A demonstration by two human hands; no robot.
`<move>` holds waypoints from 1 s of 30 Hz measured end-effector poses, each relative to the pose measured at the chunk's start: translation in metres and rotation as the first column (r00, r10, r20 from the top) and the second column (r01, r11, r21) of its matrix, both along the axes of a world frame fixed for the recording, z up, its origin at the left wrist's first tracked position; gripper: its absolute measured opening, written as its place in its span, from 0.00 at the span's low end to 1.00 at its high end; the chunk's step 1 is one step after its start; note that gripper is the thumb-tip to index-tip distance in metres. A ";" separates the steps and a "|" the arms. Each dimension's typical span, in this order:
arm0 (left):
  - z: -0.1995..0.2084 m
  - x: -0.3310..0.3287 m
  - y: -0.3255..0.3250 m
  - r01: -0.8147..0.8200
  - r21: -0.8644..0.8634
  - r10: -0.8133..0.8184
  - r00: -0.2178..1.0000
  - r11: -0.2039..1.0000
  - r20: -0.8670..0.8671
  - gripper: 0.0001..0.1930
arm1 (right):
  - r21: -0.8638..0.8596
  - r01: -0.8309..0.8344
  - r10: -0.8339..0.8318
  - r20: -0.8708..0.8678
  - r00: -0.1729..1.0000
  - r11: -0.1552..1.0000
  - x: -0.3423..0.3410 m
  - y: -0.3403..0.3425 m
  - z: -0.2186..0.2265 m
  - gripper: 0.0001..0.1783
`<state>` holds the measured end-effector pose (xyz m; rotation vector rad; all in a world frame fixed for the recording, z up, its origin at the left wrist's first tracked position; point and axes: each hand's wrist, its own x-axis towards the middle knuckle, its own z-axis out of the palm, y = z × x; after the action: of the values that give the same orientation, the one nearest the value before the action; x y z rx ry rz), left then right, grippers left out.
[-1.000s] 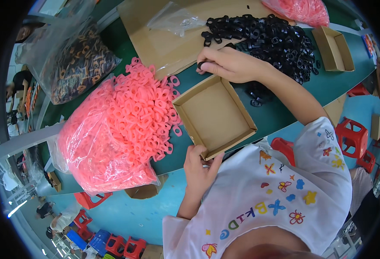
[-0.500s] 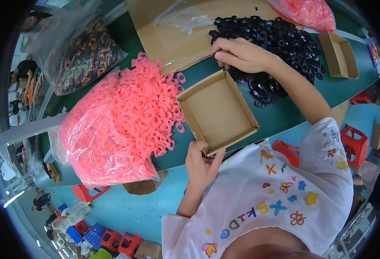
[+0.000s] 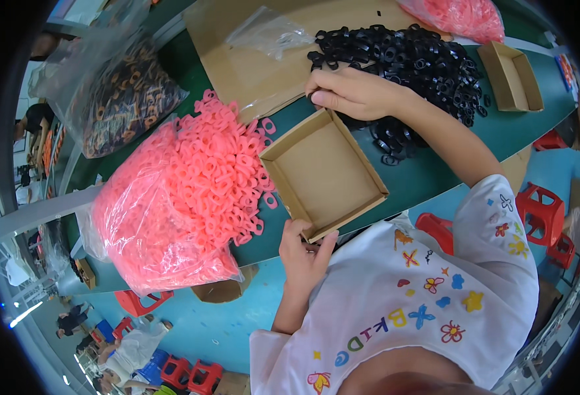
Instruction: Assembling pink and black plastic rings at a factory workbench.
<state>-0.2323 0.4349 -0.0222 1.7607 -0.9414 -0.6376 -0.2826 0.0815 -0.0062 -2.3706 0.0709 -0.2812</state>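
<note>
Right hand [image 3: 357,94] edges nearer the corner of the box [image 3: 326,174]

Head view, watching remotely. Over the last second I see only a small shift: the right hand moves inward, closer to the box's far corner. Its fingers curl, thumb nearly closed on them; a dark bit shows at the tips, probably a black ring, too hidden for me to be sure. The left hand [image 3: 300,257] keeps its place, half open, thumb and fingers parted around the box's near corner, touching it.

The box lies by the near edge of the table [image 3: 415,178]; its inside floor shows brown, same as before. Black heap [image 3: 412,59]: toward the table's far edge. Pink heap [image 3: 220,164]: left of the box.

My reading: one hand steadies the box, the other handles small pieces; contents unaltered so far.
</note>
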 end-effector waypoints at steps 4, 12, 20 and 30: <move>-0.006 0.004 0.004 -0.005 -0.029 0.003 0.998 1.000 -0.063 0.26 | 0.088 -0.009 0.018 -0.101 0.995 0.996 -0.004 0.001 -0.001 0.15; 0.005 0.010 -0.003 0.064 0.065 -0.061 0.997 0.996 -0.041 0.23 | 0.222 0.093 -0.061 -0.151 0.987 0.971 -0.027 -0.004 0.019 0.13; 0.028 0.032 -0.041 0.257 0.131 -0.281 0.932 0.957 0.228 0.18 | 0.521 0.251 -0.345 0.091 0.934 0.816 -0.060 0.001 0.029 0.10; 0.044 0.065 -0.050 0.277 0.297 -0.369 0.872 0.914 0.322 0.12 | 0.594 0.321 -0.462 0.098 0.881 0.738 -0.120 0.030 0.028 0.11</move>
<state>-0.1669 0.3846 0.0220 2.0010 -1.5025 -0.6633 -0.4030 0.1111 0.0217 -1.6898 0.4859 -0.6561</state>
